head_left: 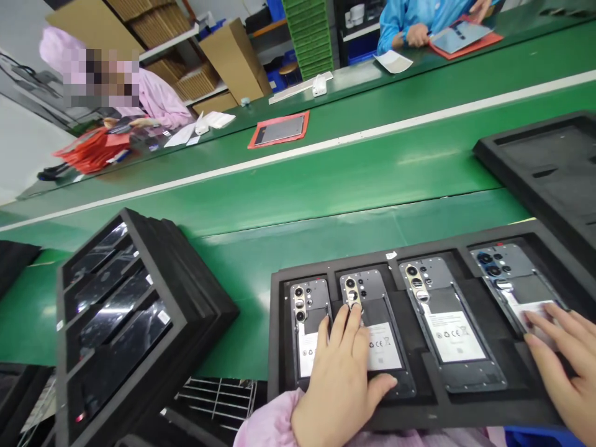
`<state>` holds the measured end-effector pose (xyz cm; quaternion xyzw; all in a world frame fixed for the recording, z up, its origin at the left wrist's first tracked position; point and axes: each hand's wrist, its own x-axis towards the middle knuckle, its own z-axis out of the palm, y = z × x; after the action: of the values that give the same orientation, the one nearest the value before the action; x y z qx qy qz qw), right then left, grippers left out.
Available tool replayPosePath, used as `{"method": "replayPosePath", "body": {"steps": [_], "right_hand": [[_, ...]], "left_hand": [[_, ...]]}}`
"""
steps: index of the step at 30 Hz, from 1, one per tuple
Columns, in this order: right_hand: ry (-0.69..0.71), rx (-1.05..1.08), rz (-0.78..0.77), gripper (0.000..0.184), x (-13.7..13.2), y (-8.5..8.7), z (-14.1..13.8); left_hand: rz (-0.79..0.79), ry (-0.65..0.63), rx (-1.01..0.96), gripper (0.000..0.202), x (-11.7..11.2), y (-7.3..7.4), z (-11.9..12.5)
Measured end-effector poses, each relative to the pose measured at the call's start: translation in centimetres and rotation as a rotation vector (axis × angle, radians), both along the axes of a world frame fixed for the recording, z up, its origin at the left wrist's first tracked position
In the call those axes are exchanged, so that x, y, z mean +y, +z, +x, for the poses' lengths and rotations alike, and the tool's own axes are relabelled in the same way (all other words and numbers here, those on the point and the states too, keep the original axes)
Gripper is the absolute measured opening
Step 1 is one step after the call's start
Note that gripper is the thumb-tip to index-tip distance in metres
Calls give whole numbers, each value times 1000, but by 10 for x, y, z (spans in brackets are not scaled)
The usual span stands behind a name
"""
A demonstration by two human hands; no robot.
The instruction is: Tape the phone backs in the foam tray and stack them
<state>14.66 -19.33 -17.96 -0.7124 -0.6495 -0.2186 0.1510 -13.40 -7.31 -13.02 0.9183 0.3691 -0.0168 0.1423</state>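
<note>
In front of me lies a black foam tray (433, 413) with smartphones in its slots, their back covers off. White-labelled batteries and camera modules show. My left hand (342, 366) rests with fingers spread over the second phone from the left (386, 316), its fingertips near the cameras. It partly hides the leftmost phone (308, 310). My right hand (565, 357) lies with fingers stretched out over the battery of the rightmost phone (512, 267). Between my hands, the third phone (447, 316) is uncovered. Neither hand grips anything visible.
A tilted stack of black foam trays (186, 273) holding dark glossy panels stands at left. Another black tray (554, 167) lies at right. Across the green conveyor (326, 180), two co-workers handle parts; a red-edged sheet with a grey panel (279, 130) lies there.
</note>
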Motion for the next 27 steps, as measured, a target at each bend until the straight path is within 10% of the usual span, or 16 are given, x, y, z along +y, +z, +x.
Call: {"method": "replayPosePath", "body": {"steps": [8,16,27], "right_hand": [[-14,-70,-59,38,2,11,-7],[83,-127,-103,45,3,28,3],[8,166,15,27,5,23,6]], "left_hand": [[210,29,-22,35,10,3,18],[136,-386,-25,55,13,10,67],[213,-367,-30,46,25,0,108]]}}
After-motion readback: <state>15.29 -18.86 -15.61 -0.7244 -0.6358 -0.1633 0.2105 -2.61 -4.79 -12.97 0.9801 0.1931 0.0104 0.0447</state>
